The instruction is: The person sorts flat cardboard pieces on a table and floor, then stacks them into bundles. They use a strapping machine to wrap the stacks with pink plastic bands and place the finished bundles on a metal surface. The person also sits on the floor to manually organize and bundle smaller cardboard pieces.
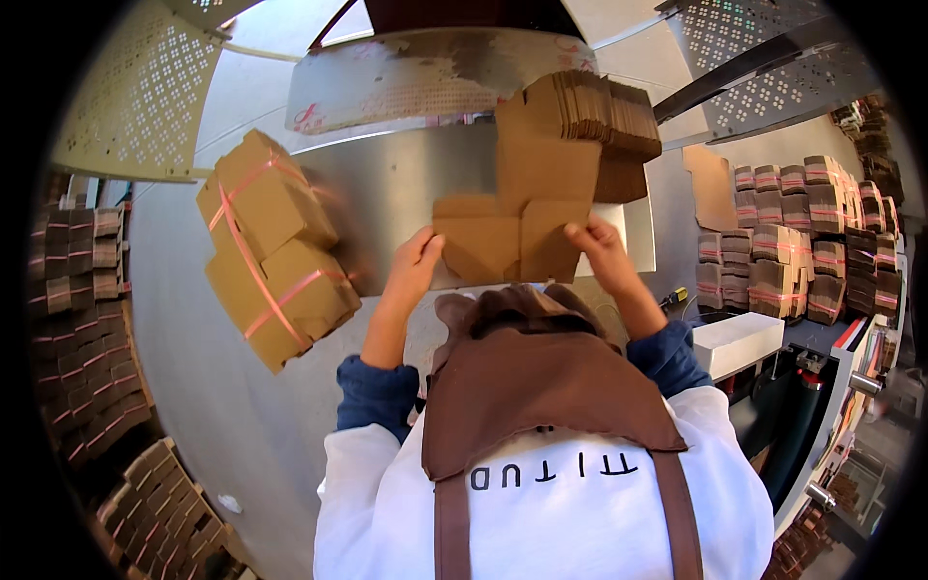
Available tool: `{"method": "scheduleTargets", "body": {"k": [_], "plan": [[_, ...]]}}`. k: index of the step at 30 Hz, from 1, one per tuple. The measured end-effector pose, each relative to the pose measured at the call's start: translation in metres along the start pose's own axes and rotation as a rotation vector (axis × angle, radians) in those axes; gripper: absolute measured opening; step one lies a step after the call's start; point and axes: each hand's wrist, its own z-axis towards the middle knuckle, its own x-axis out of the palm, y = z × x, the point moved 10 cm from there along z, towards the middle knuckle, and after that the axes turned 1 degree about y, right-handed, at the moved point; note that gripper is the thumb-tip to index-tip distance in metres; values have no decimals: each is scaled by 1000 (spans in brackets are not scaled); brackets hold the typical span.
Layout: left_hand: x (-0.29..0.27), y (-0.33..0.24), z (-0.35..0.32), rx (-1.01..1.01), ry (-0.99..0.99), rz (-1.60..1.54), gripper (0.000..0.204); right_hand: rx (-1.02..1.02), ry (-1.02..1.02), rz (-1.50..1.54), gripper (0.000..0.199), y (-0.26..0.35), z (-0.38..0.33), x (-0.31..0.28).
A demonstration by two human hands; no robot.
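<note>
My left hand [418, 259] pinches the left edge of a flat brown cardboard piece [483, 240], thumb on top. At the opposite edge my right hand [601, 253] grips the same cardboard with thumb and fingers. The cardboard has stepped, cut edges and lies close in front of my apron; I cannot tell if it is one sheet or several. Just beyond it, a thick stack of cut cardboard pieces [619, 121] leans on the metal table [387, 179], and its near sheets overlap the held piece in view.
To the left sits a cardboard bundle [275, 242] tied with pink strap. Strapped bundles [783, 242] are piled at the right, more stacks [82, 319] at the far left. Perforated metal panels [135, 92] flank the table. A white block [739, 343] stands near my right elbow.
</note>
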Motion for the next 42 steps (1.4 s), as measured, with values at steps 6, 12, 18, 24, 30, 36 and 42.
{"method": "scheduleTargets", "body": {"k": [6,12,18,24,30,36,42], "plan": [[42,-7,-14,-374,172,-1535,66,-796,256,-805,36,75,-14,71],[13,15,36,-371,-9,-1129,43,-945,359,-1063,26,78,27,65],[-8,-30,134,-227,-331,-382,40,-703,83,-916,22,74,84,-88],[83,-27,211,-168,-393,212,52,-465,-241,-779,17,54,106,-234],[165,-45,244,-99,-210,145,61,-2,-431,-373,26,-31,128,-327],[172,-29,259,-26,47,111,100,347,-310,-8,56,-110,153,-332],[174,-28,265,-14,195,15,110,369,-252,48,65,-111,158,-312]]}}
